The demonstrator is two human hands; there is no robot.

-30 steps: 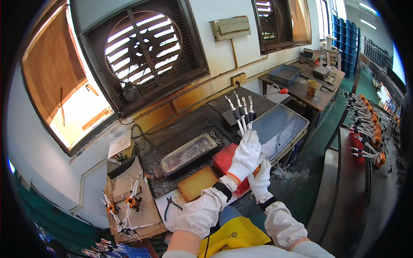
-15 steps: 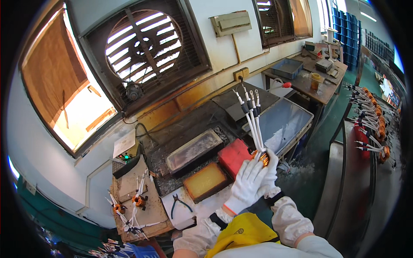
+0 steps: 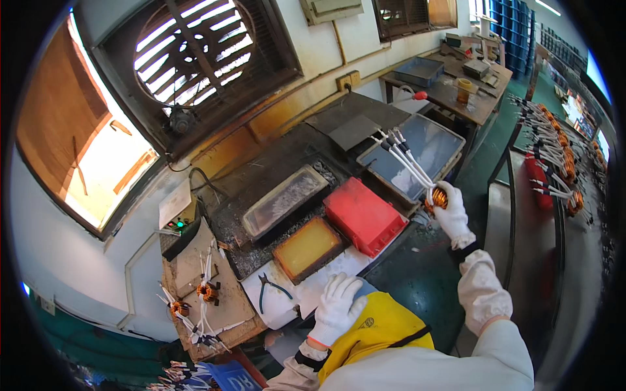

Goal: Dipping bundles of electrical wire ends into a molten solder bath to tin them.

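Right hand [image 3: 450,210] clamped on copper coil [image 3: 437,197], right of centre, wire leads over grey tray [image 3: 450,140]. Left hand [image 3: 339,305] empty, lower centre. More coils [image 3: 195,300] waiting lower left.

A red box [image 3: 364,216] lay on the dark bench beside a shallow tray of yellow paste [image 3: 308,247]. Black pliers [image 3: 268,287] rested on white paper near the bench edge. Above, a louvred wall fan [image 3: 189,62] let in daylight. More wound coils [image 3: 555,159] hung on a rack at right.
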